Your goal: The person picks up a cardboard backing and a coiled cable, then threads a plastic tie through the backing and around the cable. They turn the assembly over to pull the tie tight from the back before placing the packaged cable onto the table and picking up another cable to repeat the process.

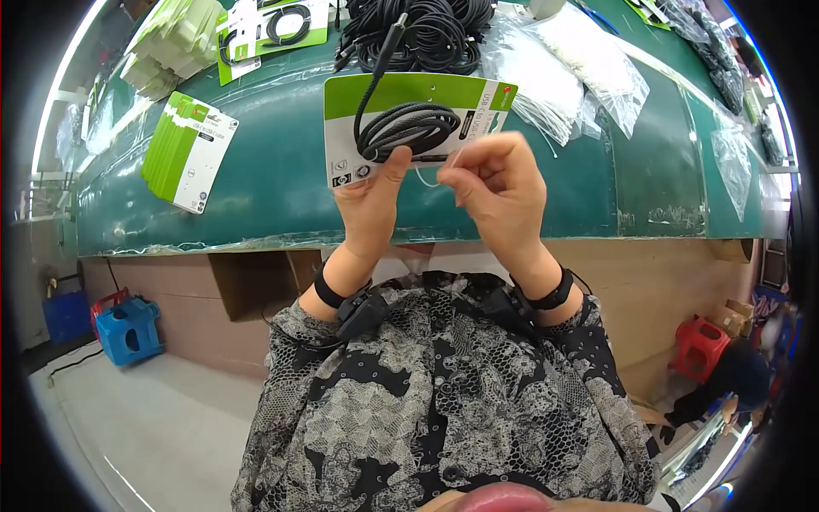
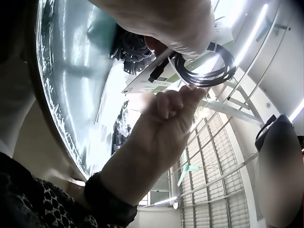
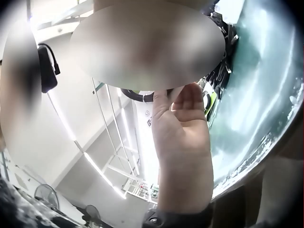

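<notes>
While the left hand (image 1: 371, 198) grips the lower edge of a green-and-white printed cardboard card (image 1: 465, 92), its thumb presses on the coiled dark braided cable (image 1: 411, 126) lying against the card's face. The cable's straight end with a plug (image 1: 395, 36) rises past the card's top edge towards 12 o'clock. At the card's 4 o'clock side, the right hand (image 1: 509, 189), fingers bent, pinches a thin white plastic tie (image 1: 428, 183) between thumb and forefinger; whether the tie goes fully round the coil I cannot tell. Both hands hold the card and tie above the near edge of the green tabletop (image 1: 273, 179).

Taking the card as the centre of the clock, a large heap of black coiled cables (image 1: 435, 38) lies at 12 o'clock, and a clear plastic bag (image 1: 601, 72) and a bundle of long white plastic ties (image 1: 542, 98) lie between 2 and 3. A fanned stack of green-and-white cards (image 1: 183, 158) sits at 9, a thick pile of pale green-edged cards (image 1: 175, 43) near 10. Off the table, a blue plastic stool (image 1: 128, 331) stands at 8 o'clock and a red plastic stool (image 1: 699, 350) at 4
</notes>
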`<state>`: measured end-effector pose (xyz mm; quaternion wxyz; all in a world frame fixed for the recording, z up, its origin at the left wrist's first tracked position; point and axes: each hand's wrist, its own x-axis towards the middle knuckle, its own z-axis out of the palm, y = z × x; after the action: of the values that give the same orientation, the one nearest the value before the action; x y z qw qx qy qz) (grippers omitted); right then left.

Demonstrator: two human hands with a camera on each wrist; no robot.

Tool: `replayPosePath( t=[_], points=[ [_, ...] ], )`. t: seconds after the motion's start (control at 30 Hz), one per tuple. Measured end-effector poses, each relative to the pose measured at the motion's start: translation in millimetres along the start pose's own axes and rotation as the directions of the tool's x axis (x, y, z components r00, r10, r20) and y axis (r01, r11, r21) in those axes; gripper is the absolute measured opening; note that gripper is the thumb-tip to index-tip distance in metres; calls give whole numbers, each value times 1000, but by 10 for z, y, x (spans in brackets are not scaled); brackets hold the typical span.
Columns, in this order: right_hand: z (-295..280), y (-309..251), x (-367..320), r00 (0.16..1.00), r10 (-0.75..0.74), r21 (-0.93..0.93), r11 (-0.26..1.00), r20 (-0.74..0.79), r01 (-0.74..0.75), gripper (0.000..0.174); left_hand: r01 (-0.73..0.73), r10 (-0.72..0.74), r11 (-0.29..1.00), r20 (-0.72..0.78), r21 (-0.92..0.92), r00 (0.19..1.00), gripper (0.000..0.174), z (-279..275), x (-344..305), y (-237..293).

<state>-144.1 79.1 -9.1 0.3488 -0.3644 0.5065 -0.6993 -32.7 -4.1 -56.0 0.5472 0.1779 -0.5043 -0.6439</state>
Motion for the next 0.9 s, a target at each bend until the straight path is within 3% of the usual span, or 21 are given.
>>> replayPosePath(
  t=[0.03, 0.1, 0.13, 0.23, 0.27, 0.37, 0.4, 0.47, 0.5, 0.73, 0.8, 0.9],
  points=[
    [-8, 58, 24, 970, -238, -165, 956, 49, 243, 13, -10, 10, 1000, -5, -6, 1000, 23, 8, -3, -4],
    [-28, 152, 91, 747, -615, -420, 626, 252, 657, 15, 8, -8, 999, 1, -47, 1000, 23, -4, -38, -40],
    [-26, 169, 137, 748, -614, -423, 626, 252, 656, 15, 28, -28, 996, 7, -86, 1000, 22, -16, -69, -67],
    [-5, 211, 258, 653, -640, -611, 341, 405, 714, 17, 111, -112, 986, 0, -126, 994, 22, -26, -109, -129],
    [-8, 226, 251, 651, -642, -611, 340, 405, 715, 17, 168, -171, 978, -17, -125, 985, 23, -24, -104, -136],
    [-36, 316, 191, 760, -585, -585, 522, 284, 621, 12, 229, -239, 963, -53, -138, 970, 24, -26, -116, -150],
    [-48, 316, 177, 763, -581, -587, 524, 282, 617, 12, 239, -251, 959, -65, -155, 966, 25, -16, -131, -152],
    [-82, 287, 147, 965, -257, -366, 894, 52, 258, 9, 256, -272, 951, -75, -175, 959, 26, -2, -171, -172],
    [-95, 276, 138, 999, -50, -204, 978, -20, 45, 7, 255, -270, 953, -75, -162, 960, 26, 1, -185, -185],
    [-114, 273, 172, 998, -46, -221, 974, 47, 55, 7, 274, -285, 956, -106, -105, 953, 26, -2, -185, -200],
    [-115, 255, 169, 998, -34, -222, 974, 49, 44, 7, 315, -335, 934, -110, -167, 936, 25, -32, -171, -218],
    [-128, 232, 166, 996, 79, -48, 996, 42, -77, 7, 332, -358, 922, -110, -197, 927, 24, -24, -177, -219]
  ],
)
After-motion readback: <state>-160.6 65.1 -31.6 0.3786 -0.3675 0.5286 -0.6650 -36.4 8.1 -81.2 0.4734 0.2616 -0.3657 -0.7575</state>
